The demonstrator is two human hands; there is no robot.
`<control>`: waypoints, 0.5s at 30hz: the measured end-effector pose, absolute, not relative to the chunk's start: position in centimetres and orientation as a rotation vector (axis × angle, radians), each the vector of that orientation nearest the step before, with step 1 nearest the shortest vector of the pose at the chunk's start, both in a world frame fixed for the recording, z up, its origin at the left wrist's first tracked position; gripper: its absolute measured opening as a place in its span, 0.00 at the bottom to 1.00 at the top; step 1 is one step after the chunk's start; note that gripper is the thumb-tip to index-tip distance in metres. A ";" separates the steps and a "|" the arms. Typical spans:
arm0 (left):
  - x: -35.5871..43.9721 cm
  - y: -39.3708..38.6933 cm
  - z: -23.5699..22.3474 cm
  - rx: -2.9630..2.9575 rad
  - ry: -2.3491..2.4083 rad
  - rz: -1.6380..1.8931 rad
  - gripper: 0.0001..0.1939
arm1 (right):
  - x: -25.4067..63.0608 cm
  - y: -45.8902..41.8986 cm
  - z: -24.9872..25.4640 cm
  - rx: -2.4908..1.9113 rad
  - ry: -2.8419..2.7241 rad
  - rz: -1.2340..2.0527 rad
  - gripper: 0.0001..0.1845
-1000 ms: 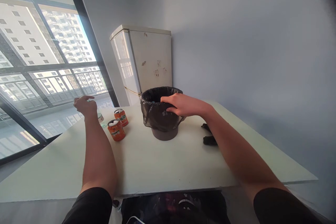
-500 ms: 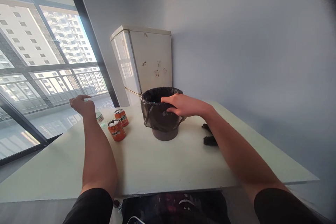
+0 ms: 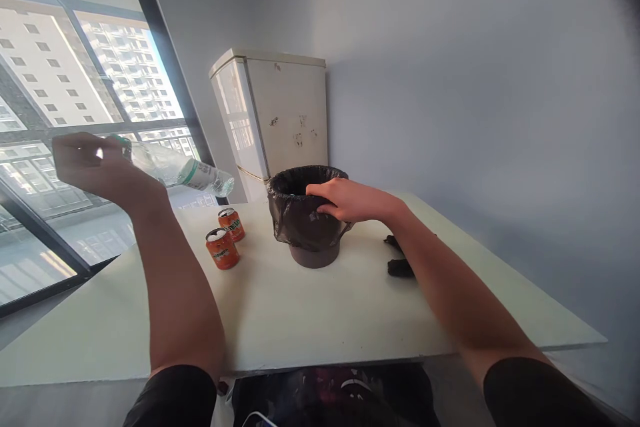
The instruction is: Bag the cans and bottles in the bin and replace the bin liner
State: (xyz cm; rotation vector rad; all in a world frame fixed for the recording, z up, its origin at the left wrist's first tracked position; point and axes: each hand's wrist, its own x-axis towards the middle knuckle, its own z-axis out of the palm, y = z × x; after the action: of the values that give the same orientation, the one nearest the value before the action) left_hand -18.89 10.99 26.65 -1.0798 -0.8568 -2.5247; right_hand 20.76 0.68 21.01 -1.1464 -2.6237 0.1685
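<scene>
My left hand [image 3: 95,163] is raised at the left, closed around the green-capped neck of a clear plastic bottle [image 3: 203,177]. The bottle is tilted, its base pointing right and slightly down, above the table. Below it stand two orange soda cans [image 3: 223,250], one behind the other. A brown trash bin [image 3: 315,255] with a black bag [image 3: 300,220] folded over its rim stands mid-table. My right hand [image 3: 340,200] grips the bin's near right rim, fingers over the edge and thumb outside on the bag.
The pale table [image 3: 310,320] holds everything. Small black items [image 3: 400,268] lie partly hidden behind my right forearm. A worn white refrigerator [image 3: 287,113] stands beyond the table, and a glass window [image 3: 100,80] is on the left.
My left hand has lifted the bottle off the table and swung it up and left, tipping it over. My right hand keeps its place on the bin rim.
</scene>
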 end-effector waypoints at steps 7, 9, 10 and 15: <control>-11.2 9.9 26.8 -1.033 -0.017 -2.718 0.17 | 20.7 0.7 21.1 -1.129 -2.632 0.164 0.05; -8.6 9.6 26.2 -1.140 -0.019 -2.676 0.23 | 20.7 0.8 21.1 -1.120 -2.634 0.154 0.05; -7.3 9.4 25.7 -1.205 -0.036 -2.664 0.25 | 20.7 0.9 21.1 -1.114 -2.637 0.144 0.05; -2.5 8.7 23.2 -1.535 -0.119 -2.571 0.19 | 20.8 1.1 21.0 -1.082 -2.646 0.134 0.04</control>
State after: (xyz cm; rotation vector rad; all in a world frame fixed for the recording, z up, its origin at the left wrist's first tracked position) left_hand -2.50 8.70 23.15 -1.5352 -0.1186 -2.5712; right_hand 20.77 1.10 21.00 -1.0821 -2.6460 0.1337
